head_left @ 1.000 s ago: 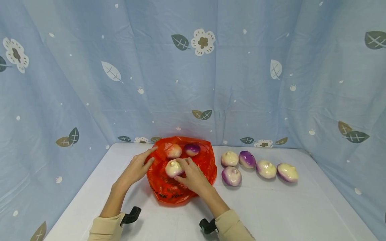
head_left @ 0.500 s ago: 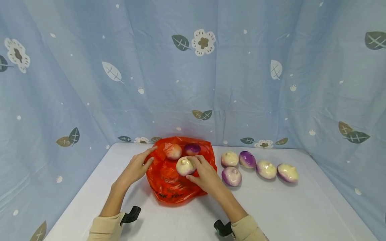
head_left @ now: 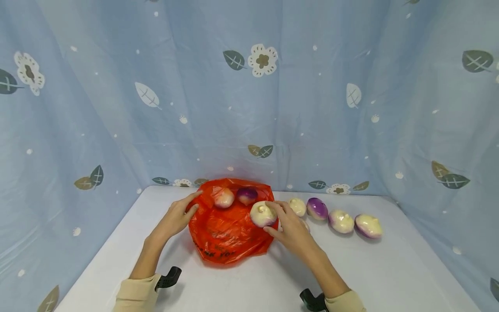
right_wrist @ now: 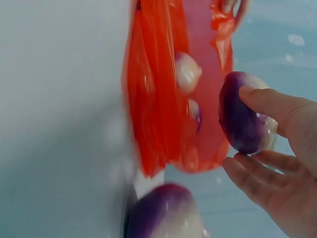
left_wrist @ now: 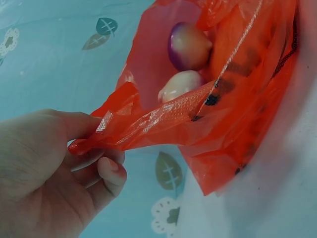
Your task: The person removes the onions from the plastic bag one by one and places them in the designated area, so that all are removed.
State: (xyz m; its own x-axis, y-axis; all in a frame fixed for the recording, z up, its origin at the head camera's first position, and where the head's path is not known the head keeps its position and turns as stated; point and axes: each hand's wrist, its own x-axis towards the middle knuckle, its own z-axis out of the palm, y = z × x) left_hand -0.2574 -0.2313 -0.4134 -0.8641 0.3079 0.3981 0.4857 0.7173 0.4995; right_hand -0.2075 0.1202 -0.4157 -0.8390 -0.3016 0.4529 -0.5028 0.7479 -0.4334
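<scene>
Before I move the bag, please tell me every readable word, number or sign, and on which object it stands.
"ANK YOU", in black on the red plastic bag, head view; its start is unclear.
Fainter print above those letters: too blurred to read.
Black marks on the bag, left wrist view: too folded to read.
No other text is legible.

A light-blue fabric backdrop [head_left: 312, 112], printed with leaves and white flowers, spans the upper frame and both sides, with vertical creases. A white tabletop [head_left: 241, 288] occupies the lower centre. Illumination is diffuse.
</scene>
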